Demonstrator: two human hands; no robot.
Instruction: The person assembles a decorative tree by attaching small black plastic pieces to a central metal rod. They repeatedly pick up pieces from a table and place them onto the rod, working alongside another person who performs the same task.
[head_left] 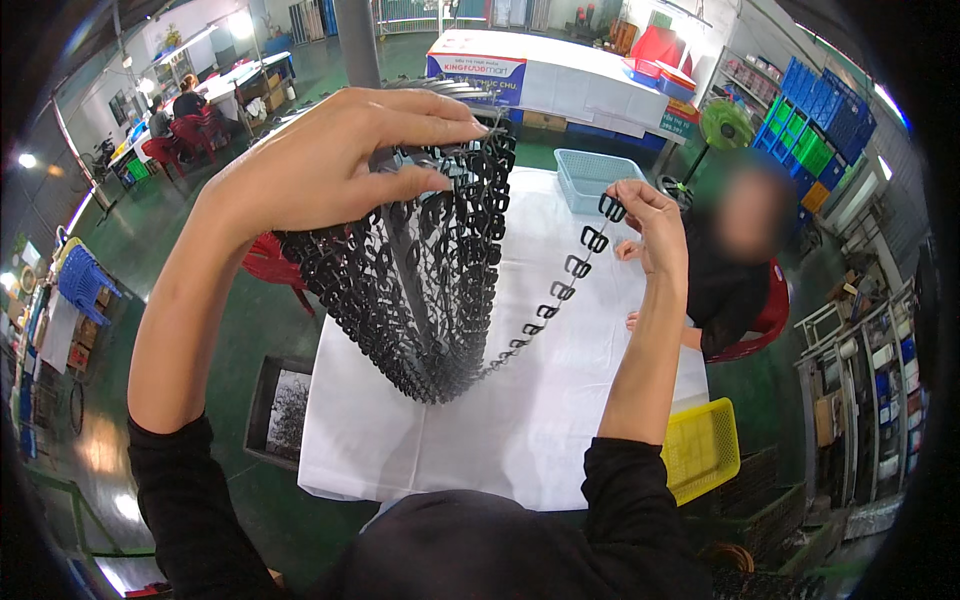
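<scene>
A thick bundle of black strands (400, 290), each a row of small black loop-shaped pieces, hangs in front of me from a rack. My left hand (350, 155) is at the top of this bundle, thumb and fingers apart, its fingertips close to the hanging strands; whether they touch one is hard to make out. Off to the right, my right hand (650, 222) pinches the end of a single strand of black pieces (562, 291). That strand runs in a curve from my fingers down to the bottom of the bundle.
Beneath the bundle spreads a white-covered table (400, 440). A pale blue basket (597, 182) sits at its far side, a yellow basket (700, 450) at its right. A co-worker (740, 260) sits on the right, hands by the table. A dark tray (280, 410) stands left.
</scene>
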